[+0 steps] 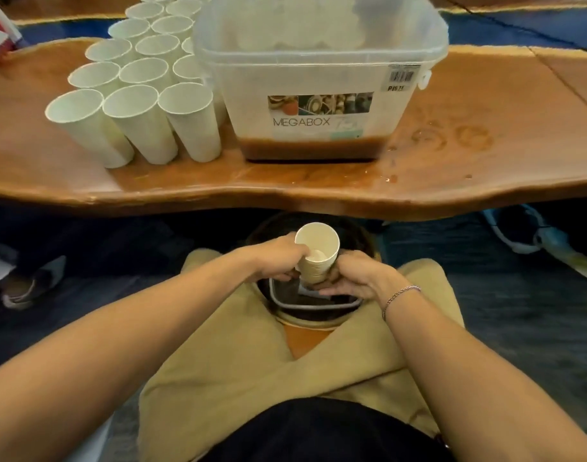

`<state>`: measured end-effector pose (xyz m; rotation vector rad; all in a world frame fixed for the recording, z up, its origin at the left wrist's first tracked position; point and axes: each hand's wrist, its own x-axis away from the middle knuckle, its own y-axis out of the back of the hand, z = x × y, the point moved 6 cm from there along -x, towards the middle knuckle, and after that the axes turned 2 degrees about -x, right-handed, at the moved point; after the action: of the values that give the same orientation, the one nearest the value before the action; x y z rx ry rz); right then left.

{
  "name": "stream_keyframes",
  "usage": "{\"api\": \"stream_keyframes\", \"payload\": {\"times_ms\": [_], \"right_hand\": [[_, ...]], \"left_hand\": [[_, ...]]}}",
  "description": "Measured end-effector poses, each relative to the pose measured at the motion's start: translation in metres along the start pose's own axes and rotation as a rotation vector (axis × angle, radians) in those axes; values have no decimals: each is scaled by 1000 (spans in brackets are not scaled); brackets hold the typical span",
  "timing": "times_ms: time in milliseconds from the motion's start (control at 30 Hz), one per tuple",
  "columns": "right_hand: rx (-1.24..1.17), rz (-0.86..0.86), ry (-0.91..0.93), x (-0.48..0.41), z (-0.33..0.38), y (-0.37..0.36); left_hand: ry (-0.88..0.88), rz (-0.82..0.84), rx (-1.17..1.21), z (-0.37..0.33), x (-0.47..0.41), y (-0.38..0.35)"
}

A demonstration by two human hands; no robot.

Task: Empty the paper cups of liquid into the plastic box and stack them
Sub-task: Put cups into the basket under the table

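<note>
The left hand (278, 258) and right hand (352, 278) grip a stack of cups (317, 253) over the lap. Beyond the hands lies a wavy-edged wooden table (285, 191). On it the plastic box (318, 78), with brown liquid at its bottom, stands straight ahead. Upright paper cups (135, 95) crowd ahead-left, and wet rings (452, 135) mark the wood ahead-right. Blue carpet (518, 311) lies right of the right hand.

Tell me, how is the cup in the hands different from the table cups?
The held cup is nested on a stack; the table cups stand side by side in rows. The left hand and right hand grip the held cup; nobody touches the table cups. All are white paper.
</note>
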<state>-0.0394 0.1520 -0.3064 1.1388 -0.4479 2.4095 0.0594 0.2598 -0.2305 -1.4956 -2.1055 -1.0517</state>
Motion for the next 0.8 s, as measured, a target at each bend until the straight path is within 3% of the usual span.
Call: {"api": "stream_keyframes", "payload": {"times_ms": [167,333,467,667,800], "right_hand": [[-356,-10,-147,-22,-2,4],[-210,12,-226,-54,-2,1],[-129,-23,-299,-73,-25,0],[-125,-5,-401,-93,-47,-4],[-106,-24,-435,-110,-51,-13]], "left_hand": [[108,-2,17,18,-43,1],[208,-55,-50,31,-74,-8],[244,-4,-159,41,-92,-23],[130,99,-631,47,-113,-34],[37,69,-934,41,-118,-32]]}}
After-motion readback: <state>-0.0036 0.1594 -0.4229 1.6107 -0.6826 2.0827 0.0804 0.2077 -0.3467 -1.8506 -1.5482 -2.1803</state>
